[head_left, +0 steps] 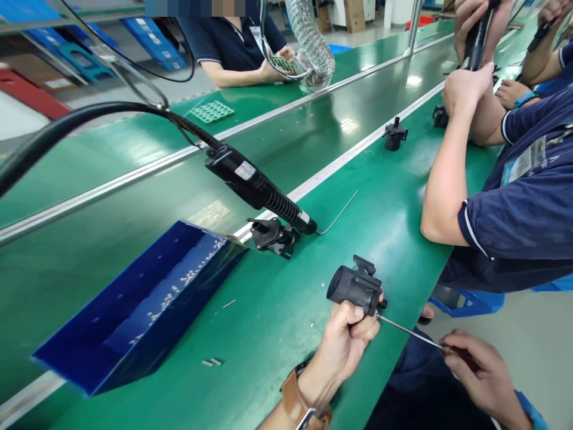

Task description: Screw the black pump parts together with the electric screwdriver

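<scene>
My left hand (347,340) is closed around a black plastic cylindrical part (353,286), held just above the green bench (277,322). My right hand (478,367) pinches the handle of a thin metal tool (409,331) whose tip touches the underside of that part. A black electric screwdriver (255,185) hangs on its cable, its tip resting by a second black part (271,236) lying on the bench.
A blue tray (134,310) with several small screws sits at left. Loose screws (212,362) lie near it. A bent wire (338,215) lies mid-bench. A co-worker's arm (443,173) leans on the bench at right, another black part (394,135) beyond. A person sits across the conveyor.
</scene>
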The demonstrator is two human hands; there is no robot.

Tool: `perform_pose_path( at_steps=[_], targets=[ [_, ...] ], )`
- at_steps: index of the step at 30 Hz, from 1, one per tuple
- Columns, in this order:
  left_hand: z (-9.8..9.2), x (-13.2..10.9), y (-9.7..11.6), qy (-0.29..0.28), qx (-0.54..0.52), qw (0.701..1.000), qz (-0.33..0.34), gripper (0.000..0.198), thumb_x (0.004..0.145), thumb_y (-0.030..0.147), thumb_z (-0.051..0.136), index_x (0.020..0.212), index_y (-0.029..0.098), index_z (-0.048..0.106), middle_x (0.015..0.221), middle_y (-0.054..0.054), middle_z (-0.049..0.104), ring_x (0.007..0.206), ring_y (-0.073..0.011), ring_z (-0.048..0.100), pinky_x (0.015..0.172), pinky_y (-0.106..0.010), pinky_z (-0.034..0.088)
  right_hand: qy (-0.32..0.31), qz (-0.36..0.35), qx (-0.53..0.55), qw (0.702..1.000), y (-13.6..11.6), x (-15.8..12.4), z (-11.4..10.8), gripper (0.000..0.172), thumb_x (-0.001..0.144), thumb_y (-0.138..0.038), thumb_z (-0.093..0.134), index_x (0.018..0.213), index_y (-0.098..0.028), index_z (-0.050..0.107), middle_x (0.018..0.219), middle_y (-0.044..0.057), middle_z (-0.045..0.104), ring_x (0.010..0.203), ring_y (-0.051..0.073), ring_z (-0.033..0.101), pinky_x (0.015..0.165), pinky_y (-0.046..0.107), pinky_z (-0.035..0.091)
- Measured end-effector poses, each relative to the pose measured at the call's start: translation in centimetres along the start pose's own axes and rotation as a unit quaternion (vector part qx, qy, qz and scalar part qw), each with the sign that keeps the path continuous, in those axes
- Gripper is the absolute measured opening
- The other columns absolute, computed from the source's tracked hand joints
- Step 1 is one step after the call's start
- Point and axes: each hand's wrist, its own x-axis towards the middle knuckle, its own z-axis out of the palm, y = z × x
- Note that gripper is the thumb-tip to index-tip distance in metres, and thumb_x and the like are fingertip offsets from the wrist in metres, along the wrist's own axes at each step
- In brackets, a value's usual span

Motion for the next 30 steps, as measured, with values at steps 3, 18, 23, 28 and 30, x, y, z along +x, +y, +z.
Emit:
perform_pose_path(
  at_steps=[3, 18, 23, 28, 30],
  targets=[
    [0.0, -0.1, -0.2, -0.003, 0.012, 1.000, -0.002, 0.022, 0.059, 0.021, 0.068, 0.078, 0.012, 0.065, 0.074, 0.000, 0.065, 0.044, 0.0014, 0.016, 0.050, -0.025, 0.012, -0.167, 0.134, 0.166, 0.962, -0.3, 0.8, -0.4, 0.033, 0.099, -0.050, 0.060, 0.103, -0.020, 0.074, 0.070, 0.003, 0.068, 0.057, 0.015, 0.063, 0.051, 0.023, 0.050],
    [0.0, -0.1, -0.3, -0.008, 0.001, 1.000, -0.003, 0.033, 0.063, 0.024, 0.069, 0.092, 0.011, 0.066, 0.082, -0.001, 0.065, 0.045, 0.0011, 0.015, 0.050, -0.025, 0.011, 0.033, -0.201, -0.141, 0.969, 0.4, 1.6, 0.5, 0.041, 0.092, -0.010, 0.069, 0.131, -0.022, 0.070, 0.080, 0.005, 0.076, 0.066, 0.019, 0.073, 0.059, 0.030, 0.055],
    [-0.1, -0.1, -0.2, -0.009, 0.011, 1.000, 0.008, 0.031, 0.065, 0.025, 0.069, 0.092, 0.011, 0.067, 0.071, 0.002, 0.058, 0.046, 0.0001, 0.013, 0.050, -0.025, 0.011, 0.057, -0.178, -0.159, 0.969, 0.4, 1.4, 0.8, 0.045, 0.091, -0.013, 0.073, 0.134, -0.026, 0.068, 0.083, 0.005, 0.076, 0.070, 0.021, 0.073, 0.065, 0.030, 0.056],
    [-0.3, 0.1, 0.0, -0.036, 0.024, 0.999, 0.015, 0.031, 0.066, 0.026, 0.070, 0.093, 0.012, 0.067, 0.070, 0.004, 0.054, 0.046, -0.0001, 0.014, 0.051, -0.026, 0.012, -0.068, 0.038, 0.052, 0.996, -0.9, 1.6, -0.4, 0.026, 0.103, -0.037, 0.054, 0.111, -0.023, 0.074, 0.085, 0.007, 0.072, 0.075, 0.022, 0.068, 0.070, 0.032, 0.055],
    [-0.4, 0.2, 0.0, -0.053, 0.029, 0.998, 0.012, 0.032, 0.066, 0.027, 0.072, 0.095, 0.013, 0.067, 0.076, 0.001, 0.057, 0.047, -0.0001, 0.017, 0.052, -0.026, 0.014, -0.124, 0.092, 0.123, 0.980, -0.8, 1.8, -0.8, 0.029, 0.102, -0.042, 0.056, 0.104, -0.022, 0.077, 0.082, 0.006, 0.069, 0.073, 0.020, 0.064, 0.067, 0.030, 0.052]
  ],
)
